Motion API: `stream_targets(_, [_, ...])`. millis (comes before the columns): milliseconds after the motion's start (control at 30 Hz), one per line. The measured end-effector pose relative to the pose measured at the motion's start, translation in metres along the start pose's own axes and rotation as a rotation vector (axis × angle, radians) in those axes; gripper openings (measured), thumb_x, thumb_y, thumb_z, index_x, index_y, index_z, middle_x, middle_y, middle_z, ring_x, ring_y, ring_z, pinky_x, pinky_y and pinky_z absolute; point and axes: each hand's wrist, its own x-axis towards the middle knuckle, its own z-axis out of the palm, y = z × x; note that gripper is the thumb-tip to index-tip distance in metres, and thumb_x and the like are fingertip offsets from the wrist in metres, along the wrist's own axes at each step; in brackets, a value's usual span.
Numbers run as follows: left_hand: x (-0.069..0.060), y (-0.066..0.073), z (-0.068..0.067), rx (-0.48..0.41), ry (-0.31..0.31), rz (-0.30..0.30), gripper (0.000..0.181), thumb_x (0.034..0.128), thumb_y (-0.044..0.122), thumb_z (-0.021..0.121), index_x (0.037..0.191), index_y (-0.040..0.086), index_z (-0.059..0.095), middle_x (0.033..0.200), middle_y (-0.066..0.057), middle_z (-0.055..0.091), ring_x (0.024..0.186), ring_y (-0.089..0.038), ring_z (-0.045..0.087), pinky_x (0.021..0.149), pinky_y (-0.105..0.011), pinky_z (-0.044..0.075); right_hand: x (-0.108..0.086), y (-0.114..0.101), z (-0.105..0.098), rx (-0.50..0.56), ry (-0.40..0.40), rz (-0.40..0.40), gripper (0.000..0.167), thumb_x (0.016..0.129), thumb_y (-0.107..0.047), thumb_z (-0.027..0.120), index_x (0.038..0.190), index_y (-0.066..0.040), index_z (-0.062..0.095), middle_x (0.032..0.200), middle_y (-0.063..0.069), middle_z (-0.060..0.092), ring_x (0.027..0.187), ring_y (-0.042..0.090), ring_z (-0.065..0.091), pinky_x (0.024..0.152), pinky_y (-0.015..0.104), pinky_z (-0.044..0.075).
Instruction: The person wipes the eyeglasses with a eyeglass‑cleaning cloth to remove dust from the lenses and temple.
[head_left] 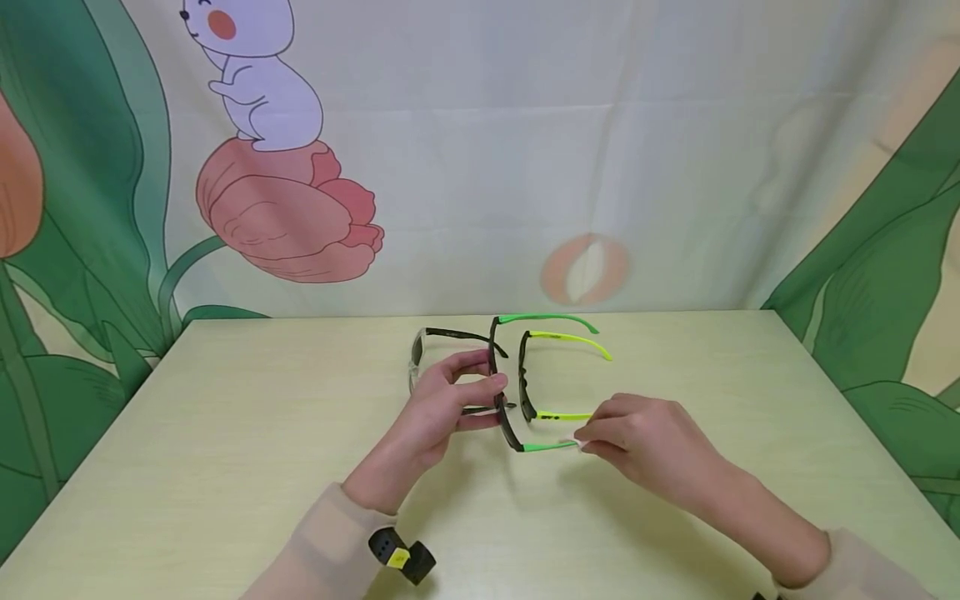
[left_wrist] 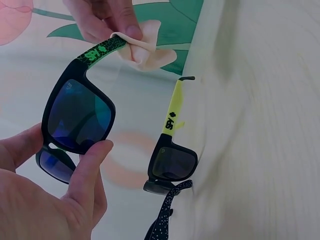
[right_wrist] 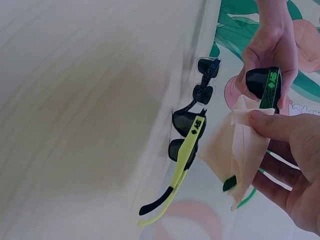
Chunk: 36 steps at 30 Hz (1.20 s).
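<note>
Black-framed sunglasses with green temples [left_wrist: 80, 116] are held up above the table by my left hand [head_left: 442, 400], its thumb and fingers pinching the front near the bridge. A pale pink cloth [right_wrist: 242, 145] is folded around one green temple, and my right hand [head_left: 645, 433] pinches cloth and temple together. In the right wrist view the temple's dark tip pokes out of the cloth. Behind them, sunglasses with yellow temples [right_wrist: 187, 145] stand on the table, temples unfolded. Clear-framed sunglasses with dark speckled temples [head_left: 417, 354] stand to their left, partly hidden by my left hand.
The pale wooden table [head_left: 225, 450] extends to both sides and toward me. A printed curtain [head_left: 480, 167] with plants and a white animal hangs along its back edge. A black strap device [head_left: 401, 556] sits on my left wrist.
</note>
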Motion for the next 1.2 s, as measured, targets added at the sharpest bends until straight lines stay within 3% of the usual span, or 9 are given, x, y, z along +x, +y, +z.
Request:
stream_targets(267, [0.000, -0.001, 0.009, -0.002, 0.006, 0.008, 0.055, 0.0943, 0.005, 0.073, 0.143, -0.005, 0.049, 0.118, -0.013, 0.053, 0.088, -0.020, 0.068, 0.083, -0.047, 0.061, 0.009, -0.010, 0.009, 0.027, 0.008, -0.032, 0.027, 0.067, -0.002, 0.095, 0.088, -0.013, 0.081, 0.083, -0.009, 0.071, 0.073, 0.006, 0.065, 0.060, 0.019, 0.054])
stream_targets(633, [-0.002, -0.004, 0.017, 0.008, 0.007, 0.025, 0.055, 0.0947, 0.005, 0.073, 0.142, -0.004, 0.047, 0.122, -0.015, 0.052, 0.092, -0.020, 0.070, 0.083, -0.046, 0.061, 0.014, -0.023, 0.017, 0.023, 0.022, -0.027, 0.025, 0.070, -0.004, 0.093, 0.087, -0.013, 0.078, 0.083, -0.009, 0.070, 0.072, 0.006, 0.063, 0.059, 0.019, 0.053])
stream_targets(867, [-0.001, -0.004, 0.016, 0.030, -0.002, 0.027, 0.054, 0.0943, 0.008, 0.073, 0.142, -0.003, 0.050, 0.122, -0.014, 0.052, 0.098, -0.024, 0.070, 0.083, -0.046, 0.061, 0.011, -0.023, 0.016, 0.012, 0.005, -0.007, 0.023, 0.072, -0.006, 0.093, 0.089, -0.014, 0.079, 0.085, -0.010, 0.071, 0.074, 0.006, 0.065, 0.058, 0.021, 0.054])
stream_targets(1200, [-0.002, -0.004, 0.008, 0.043, 0.011, 0.017, 0.051, 0.0932, 0.008, 0.073, 0.140, 0.000, 0.055, 0.120, -0.012, 0.055, 0.091, -0.024, 0.069, 0.083, -0.047, 0.061, 0.005, -0.016, 0.007, 0.014, -0.050, 0.045, 0.022, 0.073, -0.005, 0.092, 0.089, -0.015, 0.081, 0.086, -0.011, 0.072, 0.075, 0.004, 0.066, 0.061, 0.021, 0.055])
